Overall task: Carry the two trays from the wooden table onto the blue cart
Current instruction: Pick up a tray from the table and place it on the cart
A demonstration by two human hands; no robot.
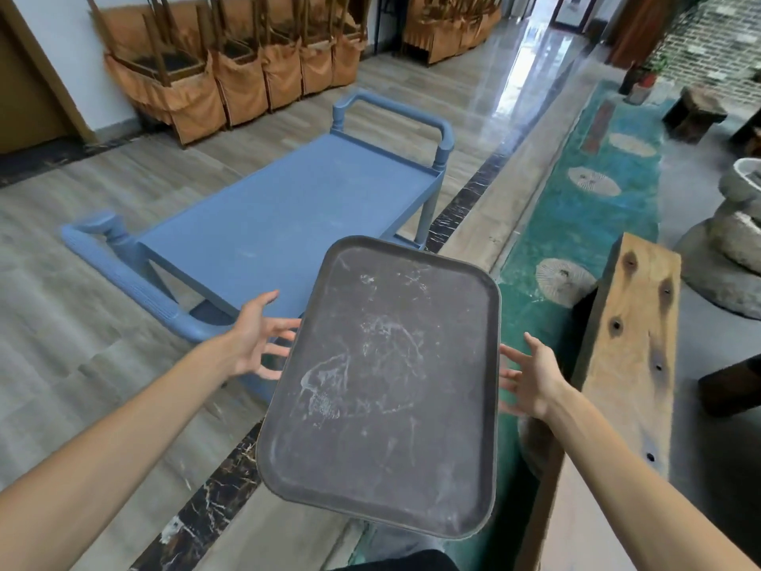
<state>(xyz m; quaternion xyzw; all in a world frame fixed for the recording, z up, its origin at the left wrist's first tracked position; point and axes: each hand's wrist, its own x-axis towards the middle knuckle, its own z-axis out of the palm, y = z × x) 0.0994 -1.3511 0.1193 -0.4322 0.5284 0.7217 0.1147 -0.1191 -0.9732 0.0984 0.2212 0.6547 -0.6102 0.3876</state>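
A dark grey rectangular tray [383, 385] with white scuff marks hangs in the air in front of me, tilted slightly. My left hand [257, 340] supports its left edge, fingers tucked beneath and thumb raised. On the tray's right edge, my right hand [533, 379] does the same. The blue cart [288, 216] stands just beyond the tray, its flat top bare; the tray's far edge overlaps the cart's near right corner. The wooden table [634, 323] is a pale plank at my right. A second tray is not visible.
Stacked chairs with orange covers [230, 72] line the far wall. A green painted floor strip [593, 208] with round stones runs between cart and table. Stone pieces [737, 241] and a dark stump [696, 113] sit at the right.
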